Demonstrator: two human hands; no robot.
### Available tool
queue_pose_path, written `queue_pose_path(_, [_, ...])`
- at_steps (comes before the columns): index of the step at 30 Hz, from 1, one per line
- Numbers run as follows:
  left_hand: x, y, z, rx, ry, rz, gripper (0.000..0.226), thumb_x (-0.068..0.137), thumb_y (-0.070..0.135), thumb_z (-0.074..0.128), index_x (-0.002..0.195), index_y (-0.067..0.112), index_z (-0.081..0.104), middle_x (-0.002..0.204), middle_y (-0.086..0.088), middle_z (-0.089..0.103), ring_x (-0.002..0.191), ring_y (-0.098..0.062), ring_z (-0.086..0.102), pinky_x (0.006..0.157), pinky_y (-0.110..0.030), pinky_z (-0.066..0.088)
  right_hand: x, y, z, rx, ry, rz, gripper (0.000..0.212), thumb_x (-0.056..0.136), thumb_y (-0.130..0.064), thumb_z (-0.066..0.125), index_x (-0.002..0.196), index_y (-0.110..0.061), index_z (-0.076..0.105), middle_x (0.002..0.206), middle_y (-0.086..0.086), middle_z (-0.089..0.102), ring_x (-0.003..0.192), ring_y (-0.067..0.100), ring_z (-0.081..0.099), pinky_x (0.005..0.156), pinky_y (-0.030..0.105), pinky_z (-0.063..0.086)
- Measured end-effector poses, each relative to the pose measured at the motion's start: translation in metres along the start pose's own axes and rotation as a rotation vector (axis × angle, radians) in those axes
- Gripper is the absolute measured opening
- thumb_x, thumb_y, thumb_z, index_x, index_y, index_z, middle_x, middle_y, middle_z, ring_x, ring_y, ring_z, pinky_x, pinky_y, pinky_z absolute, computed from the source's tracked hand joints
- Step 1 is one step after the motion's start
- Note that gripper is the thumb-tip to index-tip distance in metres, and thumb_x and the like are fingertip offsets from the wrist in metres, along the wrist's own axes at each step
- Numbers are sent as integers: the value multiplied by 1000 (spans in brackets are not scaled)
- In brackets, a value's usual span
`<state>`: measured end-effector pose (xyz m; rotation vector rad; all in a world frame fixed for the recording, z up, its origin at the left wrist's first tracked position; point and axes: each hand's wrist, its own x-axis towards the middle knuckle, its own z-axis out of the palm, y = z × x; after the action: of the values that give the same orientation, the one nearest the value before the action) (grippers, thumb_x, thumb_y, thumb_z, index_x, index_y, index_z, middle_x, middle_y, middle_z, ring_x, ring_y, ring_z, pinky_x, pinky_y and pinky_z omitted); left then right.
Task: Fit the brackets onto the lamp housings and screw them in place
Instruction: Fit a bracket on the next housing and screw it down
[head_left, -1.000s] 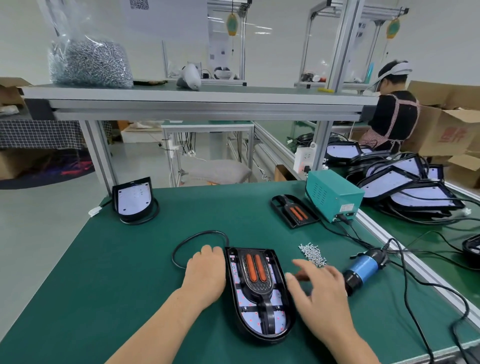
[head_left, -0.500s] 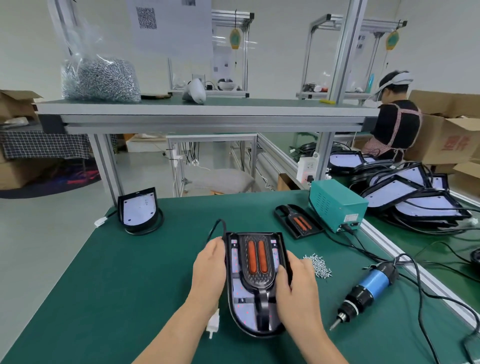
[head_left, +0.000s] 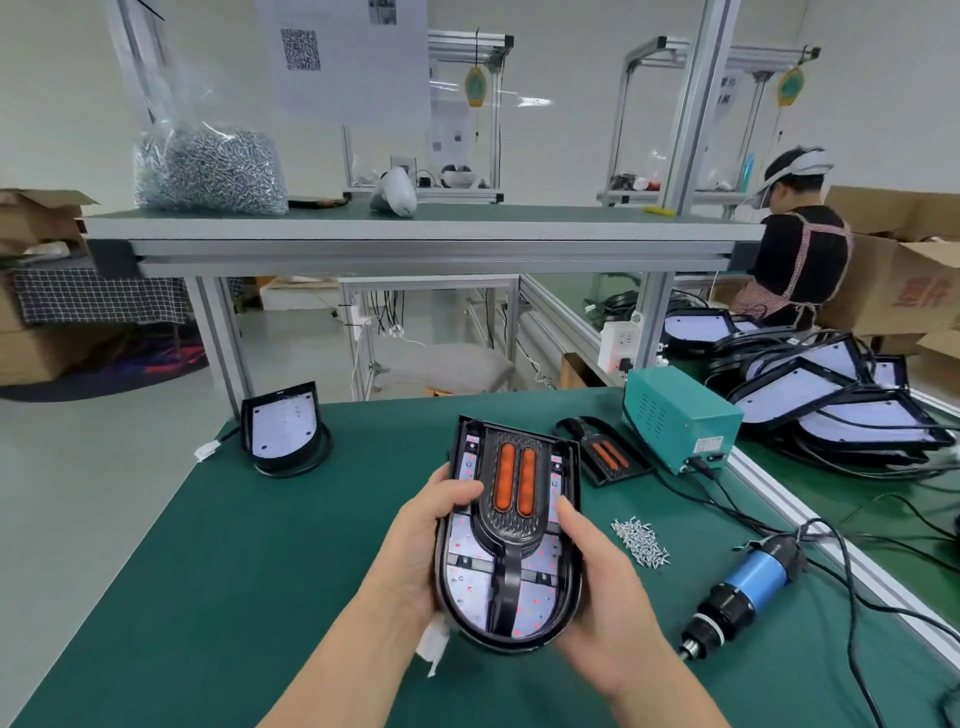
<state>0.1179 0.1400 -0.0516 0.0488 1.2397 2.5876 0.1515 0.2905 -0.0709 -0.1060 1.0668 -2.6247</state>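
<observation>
Both hands hold a black lamp housing tilted up above the green table. A black bracket with two orange strips lies inside it, over the white LED board. My left hand grips the housing's left rim, thumb resting on the bracket. My right hand grips the right rim from below. A white connector hangs under the housing near my left wrist. A second bracket lies on the table behind. Loose screws lie to the right, next to the blue electric screwdriver.
Another housing with its cable sits at the table's far left. A teal power box stands at the right edge, cables trailing. A stack of housings fills the neighbouring bench. A bag of screws rests on the overhead shelf. A person works at the back right.
The housing lay flat on the table a second ago. Both hands closed on its sides and lifted it, tilting it up towards me.
</observation>
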Motion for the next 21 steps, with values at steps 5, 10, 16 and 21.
queue_pose_path(5, [4, 6, 1, 201, -38, 110, 44, 73, 30, 74, 113, 12, 68, 118, -23, 67, 102, -34, 66, 99, -55, 49, -5, -8, -7, -126, -107, 0, 58, 97, -18, 61, 150, -4, 43, 152, 20, 48, 141, 37, 45, 111, 45, 43])
queue_pose_path(10, [6, 2, 3, 173, -113, 41, 60, 85, 40, 69, 134, 8, 59, 136, -25, 59, 128, -43, 55, 112, -59, 39, -8, -10, -12, -56, -185, 16, 54, 103, -12, 48, 153, 5, 34, 160, 24, 32, 149, 38, 32, 122, 50, 25])
queue_pose_path(16, [2, -3, 21, -21, -42, -15, 68, 95, 57, 43, 126, 0, 64, 129, -28, 63, 116, -42, 63, 98, -52, 53, -12, -14, -5, 24, -206, 41, 61, 74, -11, 83, 128, 8, 64, 136, 29, 59, 125, 44, 59, 98, 53, 52])
queue_pose_path(21, [9, -6, 19, 28, -80, -130, 43, 91, 33, 50, 76, 3, 76, 79, -17, 74, 68, -29, 71, 61, -33, 59, -15, -18, 14, 66, -233, 64, 62, 83, -11, 74, 137, 12, 53, 144, 31, 51, 132, 45, 53, 110, 55, 42])
